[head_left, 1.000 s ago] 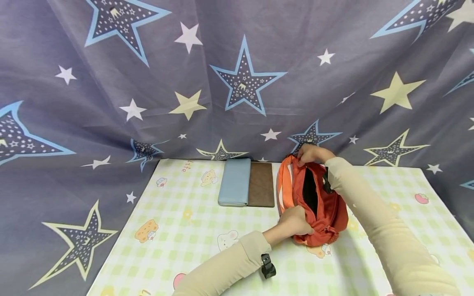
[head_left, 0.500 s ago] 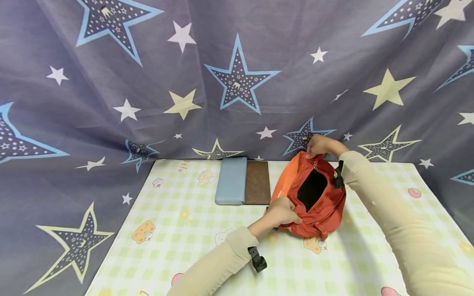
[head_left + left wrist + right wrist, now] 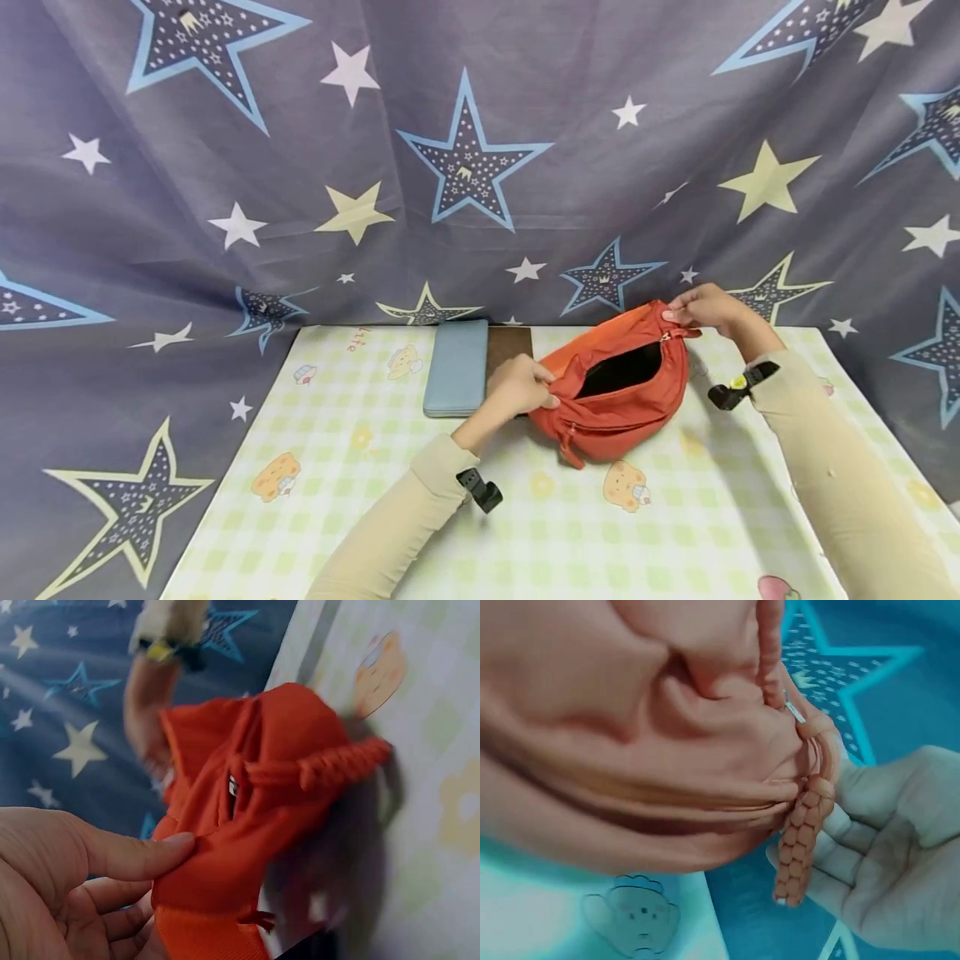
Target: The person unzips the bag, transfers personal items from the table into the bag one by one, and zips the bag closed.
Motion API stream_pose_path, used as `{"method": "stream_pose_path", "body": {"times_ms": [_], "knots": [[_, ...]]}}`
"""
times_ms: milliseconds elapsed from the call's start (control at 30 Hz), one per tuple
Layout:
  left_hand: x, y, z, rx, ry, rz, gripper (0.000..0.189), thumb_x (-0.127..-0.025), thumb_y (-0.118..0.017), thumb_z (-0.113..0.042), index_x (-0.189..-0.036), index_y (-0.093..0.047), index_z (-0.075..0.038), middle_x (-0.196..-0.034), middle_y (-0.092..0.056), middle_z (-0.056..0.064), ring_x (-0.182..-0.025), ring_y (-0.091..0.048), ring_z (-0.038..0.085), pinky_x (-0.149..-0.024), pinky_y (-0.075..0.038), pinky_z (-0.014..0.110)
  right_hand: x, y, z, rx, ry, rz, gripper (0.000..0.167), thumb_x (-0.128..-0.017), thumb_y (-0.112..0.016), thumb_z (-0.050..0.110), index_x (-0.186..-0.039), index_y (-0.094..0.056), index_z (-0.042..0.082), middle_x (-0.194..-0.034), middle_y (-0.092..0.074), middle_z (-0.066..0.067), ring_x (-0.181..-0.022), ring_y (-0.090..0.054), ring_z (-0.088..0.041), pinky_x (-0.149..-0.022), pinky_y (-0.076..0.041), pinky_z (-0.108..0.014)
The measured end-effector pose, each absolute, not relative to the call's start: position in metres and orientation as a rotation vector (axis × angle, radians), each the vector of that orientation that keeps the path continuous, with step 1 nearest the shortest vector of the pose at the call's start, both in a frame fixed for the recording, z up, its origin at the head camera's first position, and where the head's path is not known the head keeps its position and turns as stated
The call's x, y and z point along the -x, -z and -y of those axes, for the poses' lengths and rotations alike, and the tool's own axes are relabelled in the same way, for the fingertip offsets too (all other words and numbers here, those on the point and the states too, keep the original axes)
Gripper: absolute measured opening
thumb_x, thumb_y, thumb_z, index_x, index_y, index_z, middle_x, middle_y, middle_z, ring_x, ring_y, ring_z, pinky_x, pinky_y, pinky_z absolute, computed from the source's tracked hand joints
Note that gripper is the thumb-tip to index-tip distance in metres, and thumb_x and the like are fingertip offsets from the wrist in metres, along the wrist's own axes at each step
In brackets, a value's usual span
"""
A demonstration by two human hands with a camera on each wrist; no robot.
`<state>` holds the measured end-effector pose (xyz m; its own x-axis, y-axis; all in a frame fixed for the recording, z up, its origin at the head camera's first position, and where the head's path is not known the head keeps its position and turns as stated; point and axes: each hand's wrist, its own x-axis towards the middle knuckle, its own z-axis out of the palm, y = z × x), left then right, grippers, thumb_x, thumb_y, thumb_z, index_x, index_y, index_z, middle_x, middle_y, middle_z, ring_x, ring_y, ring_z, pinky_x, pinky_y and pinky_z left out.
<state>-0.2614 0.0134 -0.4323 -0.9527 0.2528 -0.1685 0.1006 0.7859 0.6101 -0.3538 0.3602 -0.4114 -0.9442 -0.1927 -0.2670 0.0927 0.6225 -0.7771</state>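
An orange-red waist bag (image 3: 626,417) hangs between both hands at the table's right half, its top zipper open on a dark inside. My left hand (image 3: 517,385) pinches the bag's left end, thumb on top of the fabric in the left wrist view. At the opposite end, my right hand (image 3: 705,307) grips the corner near the zipper's end. A braided zipper pull (image 3: 802,840) dangles beside the right fingers in the right wrist view. A light blue wallet (image 3: 456,367) lies left of the bag, next to a brown wallet-like flat piece (image 3: 510,343) partly hidden by the left hand.
The table (image 3: 337,500) has a green-checked cloth with cartoon prints. Behind it hangs a dark curtain (image 3: 300,150) patterned with stars, meeting the table's back edge. Black straps (image 3: 480,490) with small devices sit on both wrists.
The bag has swung from lengthwise to nearly crosswise, its opening turned toward the front. My left hand has moved left and back; my right hand has moved right. The wallet stays put.
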Motion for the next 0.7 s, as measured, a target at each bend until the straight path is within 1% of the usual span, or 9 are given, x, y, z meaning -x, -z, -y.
{"method": "stream_pose_path", "body": {"times_ms": [67, 133, 233, 267, 333, 400, 533, 600, 700], "knots": [[0.269, 0.427, -0.008, -0.263, -0.946, -2.763, 0.030, -0.076, -0.090, -0.025, -0.106, -0.083, -0.024, -0.111, -0.079, -0.002, -0.093, -0.072, 0.019, -0.066, -0.051, 0.027, 0.344, 0.415, -0.368, 0.008, 1.368, -2.461, 0.034, -0.102, -0.064, 0.016, -0.118, -0.062, -0.014, -0.076, -0.066, 0.014, -0.074, -0.063, 0.000, -0.072, -0.055, -0.020], [0.277, 0.422, -0.004, -0.248, -0.997, -2.770, 0.028, -0.077, -0.090, -0.022, -0.104, -0.083, -0.023, -0.111, -0.079, 0.001, -0.088, -0.070, 0.018, -0.063, -0.049, 0.027, 0.334, 0.419, -0.375, -0.043, 1.498, -2.403, 0.030, -0.102, -0.062, 0.016, -0.119, -0.061, -0.009, -0.077, -0.066, 0.018, -0.075, -0.065, 0.003, -0.074, -0.056, -0.017], [0.289, 0.414, 0.002, -0.256, -1.039, -2.803, 0.025, -0.079, -0.088, -0.018, -0.103, -0.083, -0.023, -0.101, -0.079, 0.002, -0.075, -0.065, 0.014, -0.058, -0.044, 0.024, 0.320, 0.423, -0.381, -0.112, 1.755, -2.270, 0.008, -0.102, -0.062, 0.011, -0.106, -0.066, 0.005, -0.078, -0.068, 0.017, -0.075, -0.068, 0.003, -0.074, -0.058, -0.015], [0.294, 0.411, 0.004, -0.265, -1.045, -2.826, 0.024, -0.079, -0.087, -0.018, -0.103, -0.083, -0.024, -0.097, -0.079, 0.001, -0.072, -0.063, 0.013, -0.057, -0.043, 0.024, 0.316, 0.424, -0.382, -0.124, 1.859, -2.212, 0.007, -0.101, -0.062, 0.007, -0.099, -0.069, 0.009, -0.078, -0.070, 0.015, -0.074, -0.069, 0.001, -0.074, -0.058, -0.016], [0.303, 0.405, 0.008, -0.290, -1.068, -2.881, 0.024, -0.079, -0.087, -0.017, -0.102, -0.084, -0.024, -0.088, -0.078, 0.000, -0.069, -0.062, 0.012, -0.058, -0.043, 0.023, 0.309, 0.427, -0.382, -0.111, 2.079, -2.095, 0.021, -0.098, -0.063, -0.001, -0.086, -0.072, 0.014, -0.081, -0.071, 0.012, -0.074, -0.072, -0.002, -0.074, -0.060, -0.017], [0.312, 0.401, 0.013, -0.314, -1.108, -2.943, 0.025, -0.079, -0.087, -0.015, -0.102, -0.083, -0.023, -0.085, -0.077, 0.000, -0.071, -0.064, 0.014, -0.061, -0.046, 0.026, 0.303, 0.430, -0.380, -0.056, 2.278, -1.996, 0.030, -0.096, -0.063, -0.008, -0.080, -0.076, 0.014, -0.084, -0.072, 0.009, -0.075, -0.073, -0.004, -0.074, -0.060, -0.018], [0.328, 0.402, 0.019, -0.369, -1.210, -3.034, 0.024, -0.079, -0.087, -0.013, -0.102, -0.081, -0.018, -0.088, -0.078, 0.002, -0.080, -0.071, 0.019, -0.071, -0.054, 0.033, 0.298, 0.440, -0.371, 0.097, 2.556, -1.958, 0.027, -0.092, -0.066, -0.011, -0.081, -0.080, 0.009, -0.085, -0.076, 0.006, -0.074, -0.074, -0.006, -0.074, -0.061, -0.019], [0.334, 0.408, 0.020, -0.395, -1.257, -3.058, 0.021, -0.079, -0.087, -0.011, -0.099, -0.079, -0.015, -0.089, -0.079, 0.004, -0.082, -0.073, 0.021, -0.073, -0.055, 0.036, 0.298, 0.448, -0.367, 0.127, 2.648, -1.971, 0.028, -0.091, -0.067, -0.012, -0.082, -0.081, 0.010, -0.079, -0.077, 0.003, -0.072, -0.073, -0.006, -0.073, -0.060, -0.018], [0.338, 0.419, 0.021, -0.414, -1.314, -3.076, 0.015, -0.079, -0.088, -0.010, -0.091, -0.080, -0.014, -0.088, -0.079, 0.004, -0.081, -0.073, 0.022, -0.074, -0.056, 0.037, 0.297, 0.461, -0.363, 0.122, 2.746, -2.000, 0.033, -0.091, -0.064, -0.016, -0.082, -0.081, 0.010, -0.075, -0.077, 0.004, -0.071, -0.071, -0.005, -0.071, -0.058, -0.016]]}}
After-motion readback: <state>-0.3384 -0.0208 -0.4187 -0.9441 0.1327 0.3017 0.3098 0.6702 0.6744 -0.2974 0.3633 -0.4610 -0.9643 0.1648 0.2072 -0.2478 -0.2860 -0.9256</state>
